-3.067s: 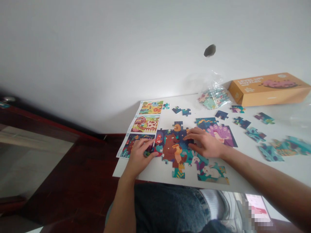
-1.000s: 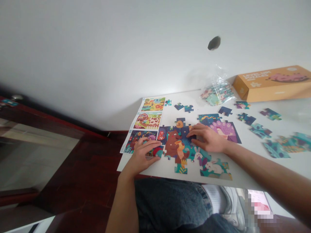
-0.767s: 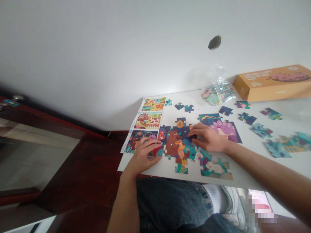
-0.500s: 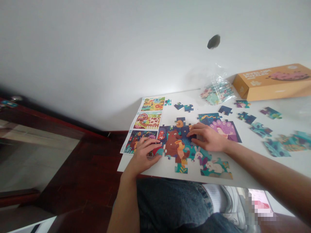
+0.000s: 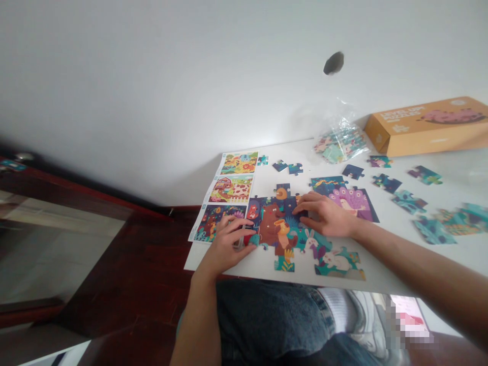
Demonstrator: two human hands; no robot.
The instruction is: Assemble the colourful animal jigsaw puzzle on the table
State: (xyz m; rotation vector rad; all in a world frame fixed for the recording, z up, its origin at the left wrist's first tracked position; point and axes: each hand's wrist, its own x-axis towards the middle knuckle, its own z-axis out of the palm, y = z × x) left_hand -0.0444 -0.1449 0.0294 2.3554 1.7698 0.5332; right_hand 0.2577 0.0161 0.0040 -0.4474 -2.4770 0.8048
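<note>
My left hand (image 5: 229, 245) is at the left side of a partly joined jigsaw puzzle (image 5: 270, 223) with a brown bear on it. Its thumb and fingers are closed on a red and teal puzzle piece (image 5: 253, 238), which lies against the puzzle's left edge. Part of that piece is hidden by the fingers. My right hand (image 5: 326, 214) rests on the middle of the puzzle, thumb and fingers apart, fingertips touching its dark blue part. A purple peacock section (image 5: 348, 198) lies beyond that hand, and a white rabbit section (image 5: 337, 262) is in front of it.
A picture sheet (image 5: 231, 189) lies left of the puzzle, partly under my left hand. Several loose pieces (image 5: 354, 172) are spread behind and to the right. A clear bag of pieces (image 5: 340, 145) and an orange puzzle box (image 5: 427, 127) stand by the wall. The table's front edge (image 5: 244, 274) is close.
My left hand has shifted slightly right with the red and teal piece, which now sits closer against the puzzle. My right hand has stayed in place.
</note>
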